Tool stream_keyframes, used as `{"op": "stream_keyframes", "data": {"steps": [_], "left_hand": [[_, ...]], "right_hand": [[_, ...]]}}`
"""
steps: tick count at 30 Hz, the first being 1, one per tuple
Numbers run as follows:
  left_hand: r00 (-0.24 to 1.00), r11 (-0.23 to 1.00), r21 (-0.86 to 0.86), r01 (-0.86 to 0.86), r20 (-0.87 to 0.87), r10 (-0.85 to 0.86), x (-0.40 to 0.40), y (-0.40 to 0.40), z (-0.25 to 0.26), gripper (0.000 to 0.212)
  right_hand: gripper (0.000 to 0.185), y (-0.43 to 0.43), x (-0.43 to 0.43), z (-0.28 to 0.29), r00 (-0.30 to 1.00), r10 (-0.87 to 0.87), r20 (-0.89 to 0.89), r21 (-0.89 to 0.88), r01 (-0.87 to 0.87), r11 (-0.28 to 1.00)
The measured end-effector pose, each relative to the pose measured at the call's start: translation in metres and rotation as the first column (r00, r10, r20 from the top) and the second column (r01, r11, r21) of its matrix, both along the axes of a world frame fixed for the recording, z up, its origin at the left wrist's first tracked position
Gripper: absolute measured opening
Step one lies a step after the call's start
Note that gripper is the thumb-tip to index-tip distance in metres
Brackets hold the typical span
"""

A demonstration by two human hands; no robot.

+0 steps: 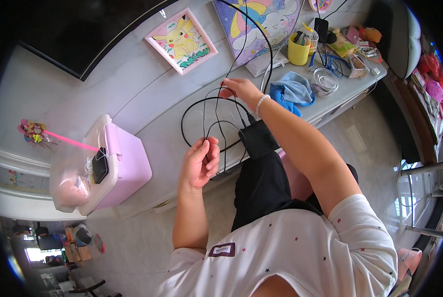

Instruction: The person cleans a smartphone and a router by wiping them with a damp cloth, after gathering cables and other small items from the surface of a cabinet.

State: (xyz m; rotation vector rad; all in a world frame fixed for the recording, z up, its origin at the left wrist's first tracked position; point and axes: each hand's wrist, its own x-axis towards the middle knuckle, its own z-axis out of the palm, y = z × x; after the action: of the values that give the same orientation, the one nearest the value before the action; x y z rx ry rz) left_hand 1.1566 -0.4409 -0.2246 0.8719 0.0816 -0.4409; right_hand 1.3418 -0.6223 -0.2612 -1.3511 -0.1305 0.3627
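Thin black cable is pinched between the thumb and fingers of my left hand (202,159), in front of the cabinet top. My right hand (238,90), with a white beaded bracelet at the wrist, is farther up, its thumb and fingertips at a strand of the thin black cable (225,76). Whether they grip it cannot be told. Between and beside the hands, loops of thin cable cross a thicker black cable (182,122). A black box-like device (258,139) with cables plugged in lies at the cabinet's front edge, below my right forearm.
A pink lidded storage bin (132,167) stands at the left. Right of my hands lie a blue cloth (292,92), a coiled white cable (324,82) and a yellow cup (298,52). A Pikachu picture (182,41) and a television (76,33) are at the wall.
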Motion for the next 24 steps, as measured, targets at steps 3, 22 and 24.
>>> {"op": "stream_keyframes", "data": {"steps": [3, 22, 24], "left_hand": [[0.996, 0.954, 0.290, -0.073, 0.072, 0.054, -0.004, 0.006, -0.001, 0.019], [0.928, 0.927, -0.106, -0.359, -0.152, 0.341, 0.086, -0.032, 0.036, 0.016], [0.930, 0.933, -0.090, -0.348, -0.157, 0.331, 0.095, -0.044, 0.054, 0.017]], "right_hand": [[0.029, 0.006, 0.008, 0.028, 0.996, 0.093, 0.003, 0.165, -0.093, 0.982], [0.052, -0.015, -0.066, 0.056, 0.932, -0.112, 0.345, -0.170, 0.179, 0.969], [0.061, -0.021, -0.066, 0.057, 0.886, -0.082, 0.456, -0.442, 0.305, 0.844]]}}
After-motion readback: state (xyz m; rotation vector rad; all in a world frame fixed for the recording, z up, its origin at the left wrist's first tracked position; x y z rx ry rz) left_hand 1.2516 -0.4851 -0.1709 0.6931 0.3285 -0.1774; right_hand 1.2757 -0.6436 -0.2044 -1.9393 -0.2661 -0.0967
